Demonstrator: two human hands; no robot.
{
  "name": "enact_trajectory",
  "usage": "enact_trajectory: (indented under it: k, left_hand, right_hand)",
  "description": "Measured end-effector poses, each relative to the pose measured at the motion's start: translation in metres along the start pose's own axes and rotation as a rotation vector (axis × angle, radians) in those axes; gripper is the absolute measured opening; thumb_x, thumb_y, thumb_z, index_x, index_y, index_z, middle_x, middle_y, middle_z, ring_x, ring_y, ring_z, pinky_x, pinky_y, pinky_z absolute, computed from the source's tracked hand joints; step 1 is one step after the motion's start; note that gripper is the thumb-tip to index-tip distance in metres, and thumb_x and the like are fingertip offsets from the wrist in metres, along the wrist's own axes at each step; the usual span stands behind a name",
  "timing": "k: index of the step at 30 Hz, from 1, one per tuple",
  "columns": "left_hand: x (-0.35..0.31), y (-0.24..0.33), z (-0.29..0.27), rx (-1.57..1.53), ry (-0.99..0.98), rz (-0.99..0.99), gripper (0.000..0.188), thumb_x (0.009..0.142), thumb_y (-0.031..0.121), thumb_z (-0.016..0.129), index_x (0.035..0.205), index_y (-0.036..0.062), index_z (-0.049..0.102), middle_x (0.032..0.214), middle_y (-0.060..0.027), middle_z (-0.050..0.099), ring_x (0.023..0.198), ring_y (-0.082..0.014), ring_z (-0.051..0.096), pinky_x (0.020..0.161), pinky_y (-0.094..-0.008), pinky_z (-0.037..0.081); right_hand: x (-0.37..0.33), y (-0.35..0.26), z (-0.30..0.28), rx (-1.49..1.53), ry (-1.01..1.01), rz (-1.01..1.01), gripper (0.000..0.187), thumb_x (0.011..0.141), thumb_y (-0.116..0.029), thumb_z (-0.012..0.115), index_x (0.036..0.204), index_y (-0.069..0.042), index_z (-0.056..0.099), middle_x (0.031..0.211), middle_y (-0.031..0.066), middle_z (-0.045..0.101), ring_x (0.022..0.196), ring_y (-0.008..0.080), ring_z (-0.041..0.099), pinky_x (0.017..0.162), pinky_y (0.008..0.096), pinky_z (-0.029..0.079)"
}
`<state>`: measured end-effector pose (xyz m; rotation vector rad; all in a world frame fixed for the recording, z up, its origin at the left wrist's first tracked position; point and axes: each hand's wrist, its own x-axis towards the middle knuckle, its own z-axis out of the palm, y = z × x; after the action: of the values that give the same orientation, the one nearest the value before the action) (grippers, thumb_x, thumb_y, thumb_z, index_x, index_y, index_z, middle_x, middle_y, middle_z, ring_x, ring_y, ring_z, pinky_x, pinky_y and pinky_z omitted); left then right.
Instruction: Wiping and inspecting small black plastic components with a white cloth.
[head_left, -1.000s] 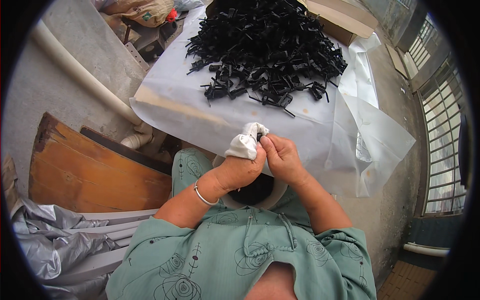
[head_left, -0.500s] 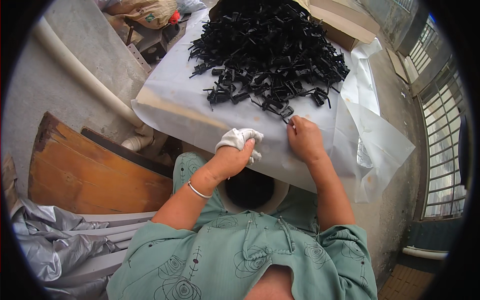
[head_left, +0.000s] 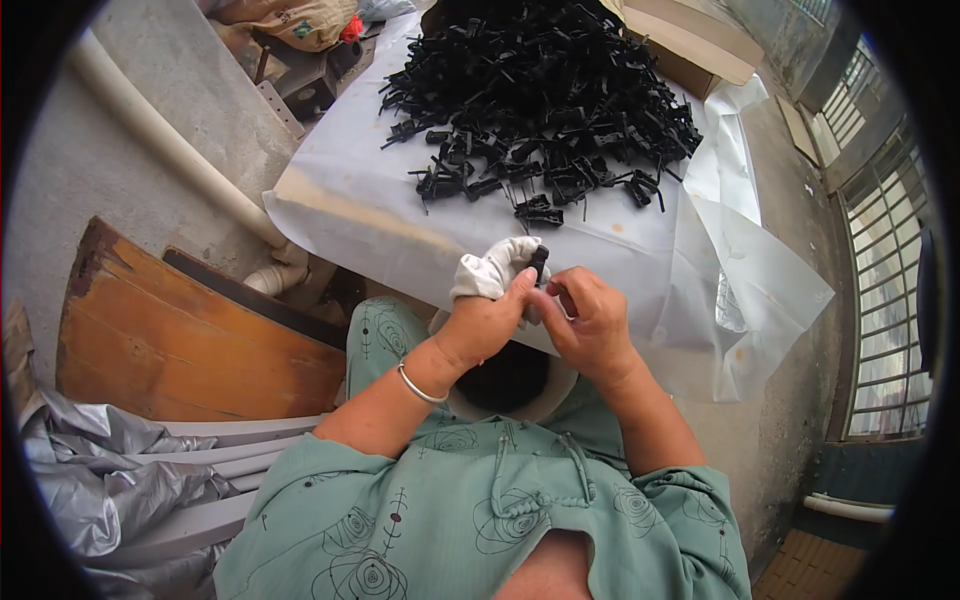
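In my left hand [head_left: 485, 318], whose fingers are covered by a white cloth glove [head_left: 482, 275], a small black plastic part [head_left: 540, 260] stands upright, gripped between thumb and covered fingers. My right hand [head_left: 592, 325] is bare and meets the left one just beside that part. Its thumb and fingers are drawn together in a pinch; what is between them is too small to tell. Beyond both hands lies a large heap of black plastic parts [head_left: 540, 100] with thin stems. One loose piece [head_left: 538, 210] lies at the heap's near edge.
White plastic sheeting [head_left: 370, 190] covers the table and hangs over its right side. A cardboard box [head_left: 690, 40] stands behind the heap. Below the table edge, between my knees, is a pale bucket [head_left: 555, 395] with dark contents. An orange-brown wooden board [head_left: 180, 340] leans at the left.
My right hand has come back from the heap's near edge to my left hand. A black plastic part now shows in the left hand, which has moved slightly right and up.
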<state>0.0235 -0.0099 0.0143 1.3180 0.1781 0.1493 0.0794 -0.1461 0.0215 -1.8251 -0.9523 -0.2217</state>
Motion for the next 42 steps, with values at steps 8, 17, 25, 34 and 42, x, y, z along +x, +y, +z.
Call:
enact_trajectory:
  k: [8, 17, 25, 34, 42]
  left_hand:
    - [-0.009, 0.014, -0.001, 0.160, -0.154, 0.074, 0.027, 0.088, 0.006, 0.052, 0.114, -0.0003, 0.045, 0.089, -0.0049, 0.055, 0.060, -0.0053, 0.050, 0.050, -0.0211, 0.045]
    - [-0.007, 0.006, 0.004, 0.736, 0.001, 0.479, 0.026, 0.082, 0.003, 0.054, 0.107, -0.0036, 0.052, 0.091, -0.0113, 0.060, 0.071, -0.0187, 0.060, 0.065, -0.0286, 0.050]
    - [-0.011, -0.002, -0.002, 1.072, 0.009, 0.529, 0.025, 0.080, 0.001, 0.052, 0.105, -0.0034, 0.054, 0.092, -0.0171, 0.060, 0.080, -0.0247, 0.061, 0.071, -0.0317, 0.049]
    - [-0.002, 0.011, -0.014, -0.135, -0.098, -0.100, 0.032, 0.089, 0.006, 0.046, 0.120, 0.0021, 0.038, 0.089, -0.0026, 0.051, 0.062, -0.0071, 0.045, 0.056, -0.0204, 0.042]
    - [-0.009, 0.021, -0.004, 0.323, -0.168, 0.007, 0.034, 0.088, 0.009, 0.039, 0.122, 0.0024, 0.038, 0.083, -0.0001, 0.050, 0.060, -0.0036, 0.042, 0.051, -0.0170, 0.037]
  right_hand:
    - [0.009, 0.008, -0.010, 0.473, -0.201, 0.425, 0.026, 0.089, -0.021, 0.057, 0.071, -0.002, 0.053, 0.062, -0.0053, 0.045, 0.056, 0.0041, 0.036, 0.049, 0.0215, 0.032]
    - [-0.009, 0.020, 0.009, 0.506, -0.213, 0.346, 0.024, 0.092, -0.016, 0.048, 0.079, 0.002, 0.058, 0.066, 0.0053, 0.058, 0.062, 0.0113, 0.052, 0.059, 0.0260, 0.043]
    - [-0.007, 0.011, 0.018, 0.724, -0.250, 0.679, 0.030, 0.093, -0.020, 0.046, 0.078, 0.002, 0.059, 0.067, 0.0007, 0.057, 0.063, 0.0075, 0.050, 0.060, 0.0243, 0.044]
    - [-0.002, 0.020, -0.008, 0.134, -0.289, 0.238, 0.012, 0.083, -0.012, 0.059, 0.082, 0.000, 0.061, 0.060, 0.0020, 0.050, 0.052, 0.0084, 0.042, 0.048, 0.0240, 0.035]
    - [0.000, 0.017, -0.006, 0.369, -0.151, 0.209, 0.007, 0.081, -0.007, 0.062, 0.077, -0.001, 0.060, 0.066, 0.0013, 0.055, 0.058, 0.0074, 0.046, 0.053, 0.0238, 0.038]
